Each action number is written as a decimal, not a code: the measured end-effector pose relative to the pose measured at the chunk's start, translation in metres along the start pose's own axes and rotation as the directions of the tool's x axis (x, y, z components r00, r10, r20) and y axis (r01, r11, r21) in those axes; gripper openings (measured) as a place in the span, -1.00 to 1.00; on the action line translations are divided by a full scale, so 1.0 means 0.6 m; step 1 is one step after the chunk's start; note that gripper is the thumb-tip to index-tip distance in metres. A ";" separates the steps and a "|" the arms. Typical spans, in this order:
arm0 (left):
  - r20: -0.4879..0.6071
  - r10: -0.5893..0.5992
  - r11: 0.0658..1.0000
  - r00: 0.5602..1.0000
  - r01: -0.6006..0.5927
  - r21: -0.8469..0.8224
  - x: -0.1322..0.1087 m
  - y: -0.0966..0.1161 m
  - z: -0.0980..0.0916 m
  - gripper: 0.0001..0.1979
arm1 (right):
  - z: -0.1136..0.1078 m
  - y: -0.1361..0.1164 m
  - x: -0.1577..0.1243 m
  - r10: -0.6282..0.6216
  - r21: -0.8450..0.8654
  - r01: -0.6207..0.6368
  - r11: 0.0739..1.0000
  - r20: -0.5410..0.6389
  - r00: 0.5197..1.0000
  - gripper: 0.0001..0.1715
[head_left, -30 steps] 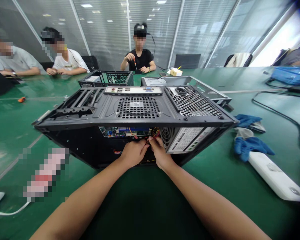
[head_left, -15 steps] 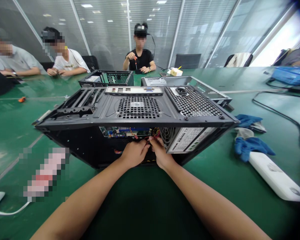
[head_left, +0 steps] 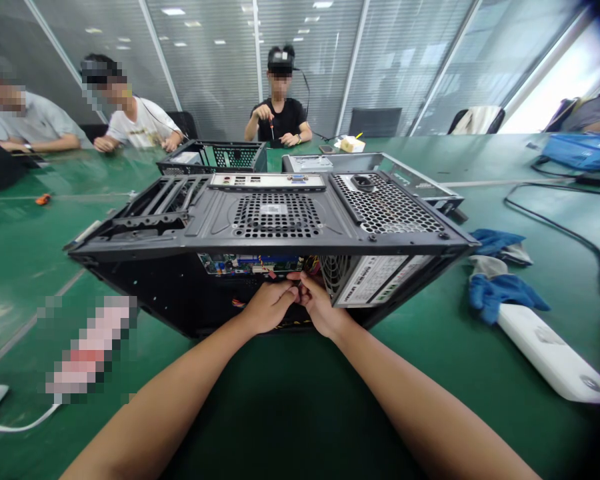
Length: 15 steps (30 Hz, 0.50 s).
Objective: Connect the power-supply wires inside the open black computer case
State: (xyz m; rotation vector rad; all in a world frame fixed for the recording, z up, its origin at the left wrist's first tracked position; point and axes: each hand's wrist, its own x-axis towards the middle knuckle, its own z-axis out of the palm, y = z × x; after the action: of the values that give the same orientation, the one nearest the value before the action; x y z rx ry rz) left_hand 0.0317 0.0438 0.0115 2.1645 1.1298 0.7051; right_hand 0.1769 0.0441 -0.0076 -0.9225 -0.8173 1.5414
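A black computer case (head_left: 215, 230) lies on the green table with its open side facing me and its rear panel upward. Both hands reach inside, fingertips meeting beside the power supply (head_left: 375, 280). My left hand (head_left: 270, 305) is closed, thumb pressed against the fingers. Touching it, my right hand (head_left: 321, 303) is closed in a pinch. Whatever sits between the fingertips is too small and too covered to name. Behind the hands show the motherboard (head_left: 250, 264) and some red and yellow wires (head_left: 313, 264). A loose multicoloured cable end (head_left: 239, 303) lies left of my left hand.
Blue work gloves (head_left: 503, 293) and a long white object (head_left: 555, 353) lie to the right. A blurred pink item (head_left: 93, 347) is at left. Two other cases, one black (head_left: 220, 157) and one grey (head_left: 380, 162), stand behind. Co-workers sit across the table, one holding a screwdriver (head_left: 272, 127).
Both hands have shifted slightly at the same spot inside the case, and the left fingers have turned a little. Across the table, one co-worker's hand has moved to the right.
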 end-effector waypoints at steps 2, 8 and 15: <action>0.001 0.002 0.999 1.000 -0.002 -0.039 0.001 0.000 0.000 -0.64 | -0.002 -0.001 0.000 0.013 0.009 -0.013 1.000 0.034 0.999 -0.58; 0.000 0.029 1.000 1.000 -0.029 -0.004 0.001 -0.004 0.004 -0.66 | 0.003 -0.003 -0.003 -0.021 0.021 0.020 1.000 0.026 0.999 -0.57; -0.020 0.053 0.962 0.998 -0.046 0.269 0.003 -0.012 0.011 -0.69 | 0.005 0.011 0.000 -0.066 -0.004 0.066 0.998 -0.095 0.993 -0.56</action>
State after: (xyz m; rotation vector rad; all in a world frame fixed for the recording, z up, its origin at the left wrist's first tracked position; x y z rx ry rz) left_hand 0.0332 0.0469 0.0022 2.4231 1.2504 0.6339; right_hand 0.1716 0.0433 -0.0119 -0.9526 -0.7735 1.4293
